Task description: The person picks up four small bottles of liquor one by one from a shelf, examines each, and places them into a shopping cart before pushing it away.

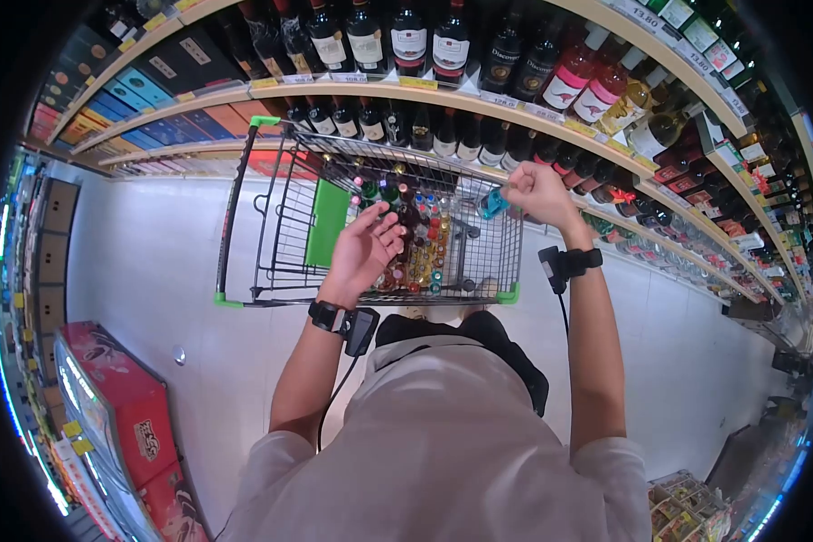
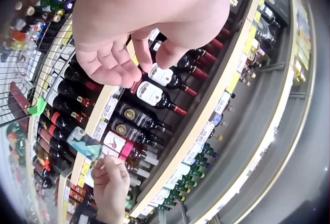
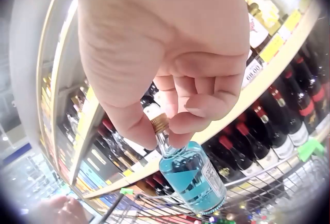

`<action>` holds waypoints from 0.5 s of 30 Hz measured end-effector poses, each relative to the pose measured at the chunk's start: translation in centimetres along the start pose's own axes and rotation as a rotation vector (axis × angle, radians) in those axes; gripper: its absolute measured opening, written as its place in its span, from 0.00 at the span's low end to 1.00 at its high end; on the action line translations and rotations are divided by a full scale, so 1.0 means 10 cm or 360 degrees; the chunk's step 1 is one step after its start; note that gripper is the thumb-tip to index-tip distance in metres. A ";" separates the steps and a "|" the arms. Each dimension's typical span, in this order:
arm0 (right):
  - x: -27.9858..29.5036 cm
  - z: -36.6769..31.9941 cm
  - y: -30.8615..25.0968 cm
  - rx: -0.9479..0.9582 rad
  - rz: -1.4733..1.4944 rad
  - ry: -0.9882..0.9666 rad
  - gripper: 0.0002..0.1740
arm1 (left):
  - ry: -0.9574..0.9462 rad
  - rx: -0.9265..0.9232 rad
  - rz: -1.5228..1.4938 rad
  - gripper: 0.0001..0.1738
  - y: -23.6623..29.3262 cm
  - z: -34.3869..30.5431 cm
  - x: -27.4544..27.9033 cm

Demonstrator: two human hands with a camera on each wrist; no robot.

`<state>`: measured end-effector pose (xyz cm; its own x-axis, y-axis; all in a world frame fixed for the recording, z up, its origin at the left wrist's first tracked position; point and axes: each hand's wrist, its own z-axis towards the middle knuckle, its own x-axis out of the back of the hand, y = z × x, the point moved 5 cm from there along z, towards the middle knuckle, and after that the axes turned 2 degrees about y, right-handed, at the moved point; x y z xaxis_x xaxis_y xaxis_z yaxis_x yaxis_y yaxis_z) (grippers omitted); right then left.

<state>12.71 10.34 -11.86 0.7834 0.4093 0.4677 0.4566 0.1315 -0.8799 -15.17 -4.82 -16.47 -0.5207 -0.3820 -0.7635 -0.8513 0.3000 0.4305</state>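
— Cap of the small blue bottle?
— Half hidden between fingers of the right hand; label print too blurred to read.
— And at seven o'clock?
— The left hand, blurred, cut off by the edge.

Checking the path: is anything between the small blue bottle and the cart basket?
Nothing visible blocks it. The right hand holds the blue bottle by its neck over the open cart; the left hand hovers apart.

Blue miniature bottle; green-cornered black cart.
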 end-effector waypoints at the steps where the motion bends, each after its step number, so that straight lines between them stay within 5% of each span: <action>1: -0.07 0.02 0.10 -0.0017 -0.0047 -0.0021 0.11 | -0.0004 -0.0013 -0.0039 0.09 0.02 0.00 0.10; 15: -0.98 -0.31 1.75 -0.0606 -0.0504 -0.0268 0.18 | 0.0223 -0.0020 -0.0183 0.09 -0.01 -0.16 0.82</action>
<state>14.34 5.79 -31.56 0.5177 0.5463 0.6584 0.8057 -0.0524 -0.5900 -19.49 -9.37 -22.03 -0.4229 -0.5316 -0.7338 -0.9061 0.2364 0.3509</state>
